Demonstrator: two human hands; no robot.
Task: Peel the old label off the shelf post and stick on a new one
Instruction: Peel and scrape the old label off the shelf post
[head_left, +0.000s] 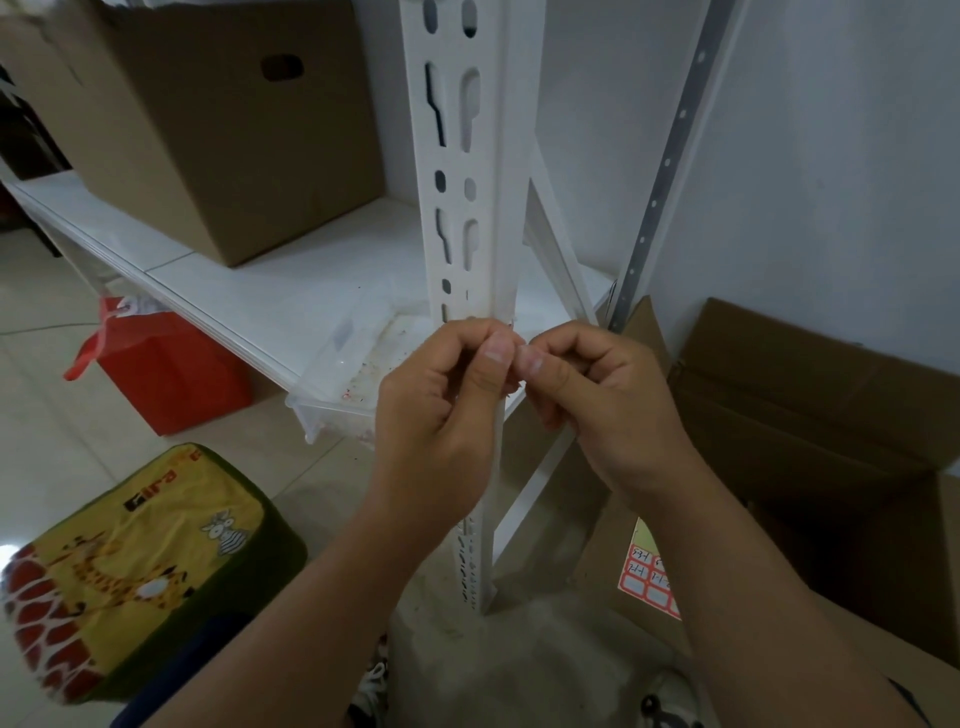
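Both our hands, left hand (441, 395) and right hand (587, 395), pinch thin, tear-prone label scraps (511, 325) at the shelf post (462, 171) edge; we judge a lifted corner the best hold.

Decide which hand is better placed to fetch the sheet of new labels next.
Right, probably: the right hand is on the same side as the label sheet; the left hand would have to cross the post.

A storage room: white slotted metal shelving (457, 171) holding a cardboard box (218, 130), with more cartons (810, 405) on the tiled floor (47, 338).
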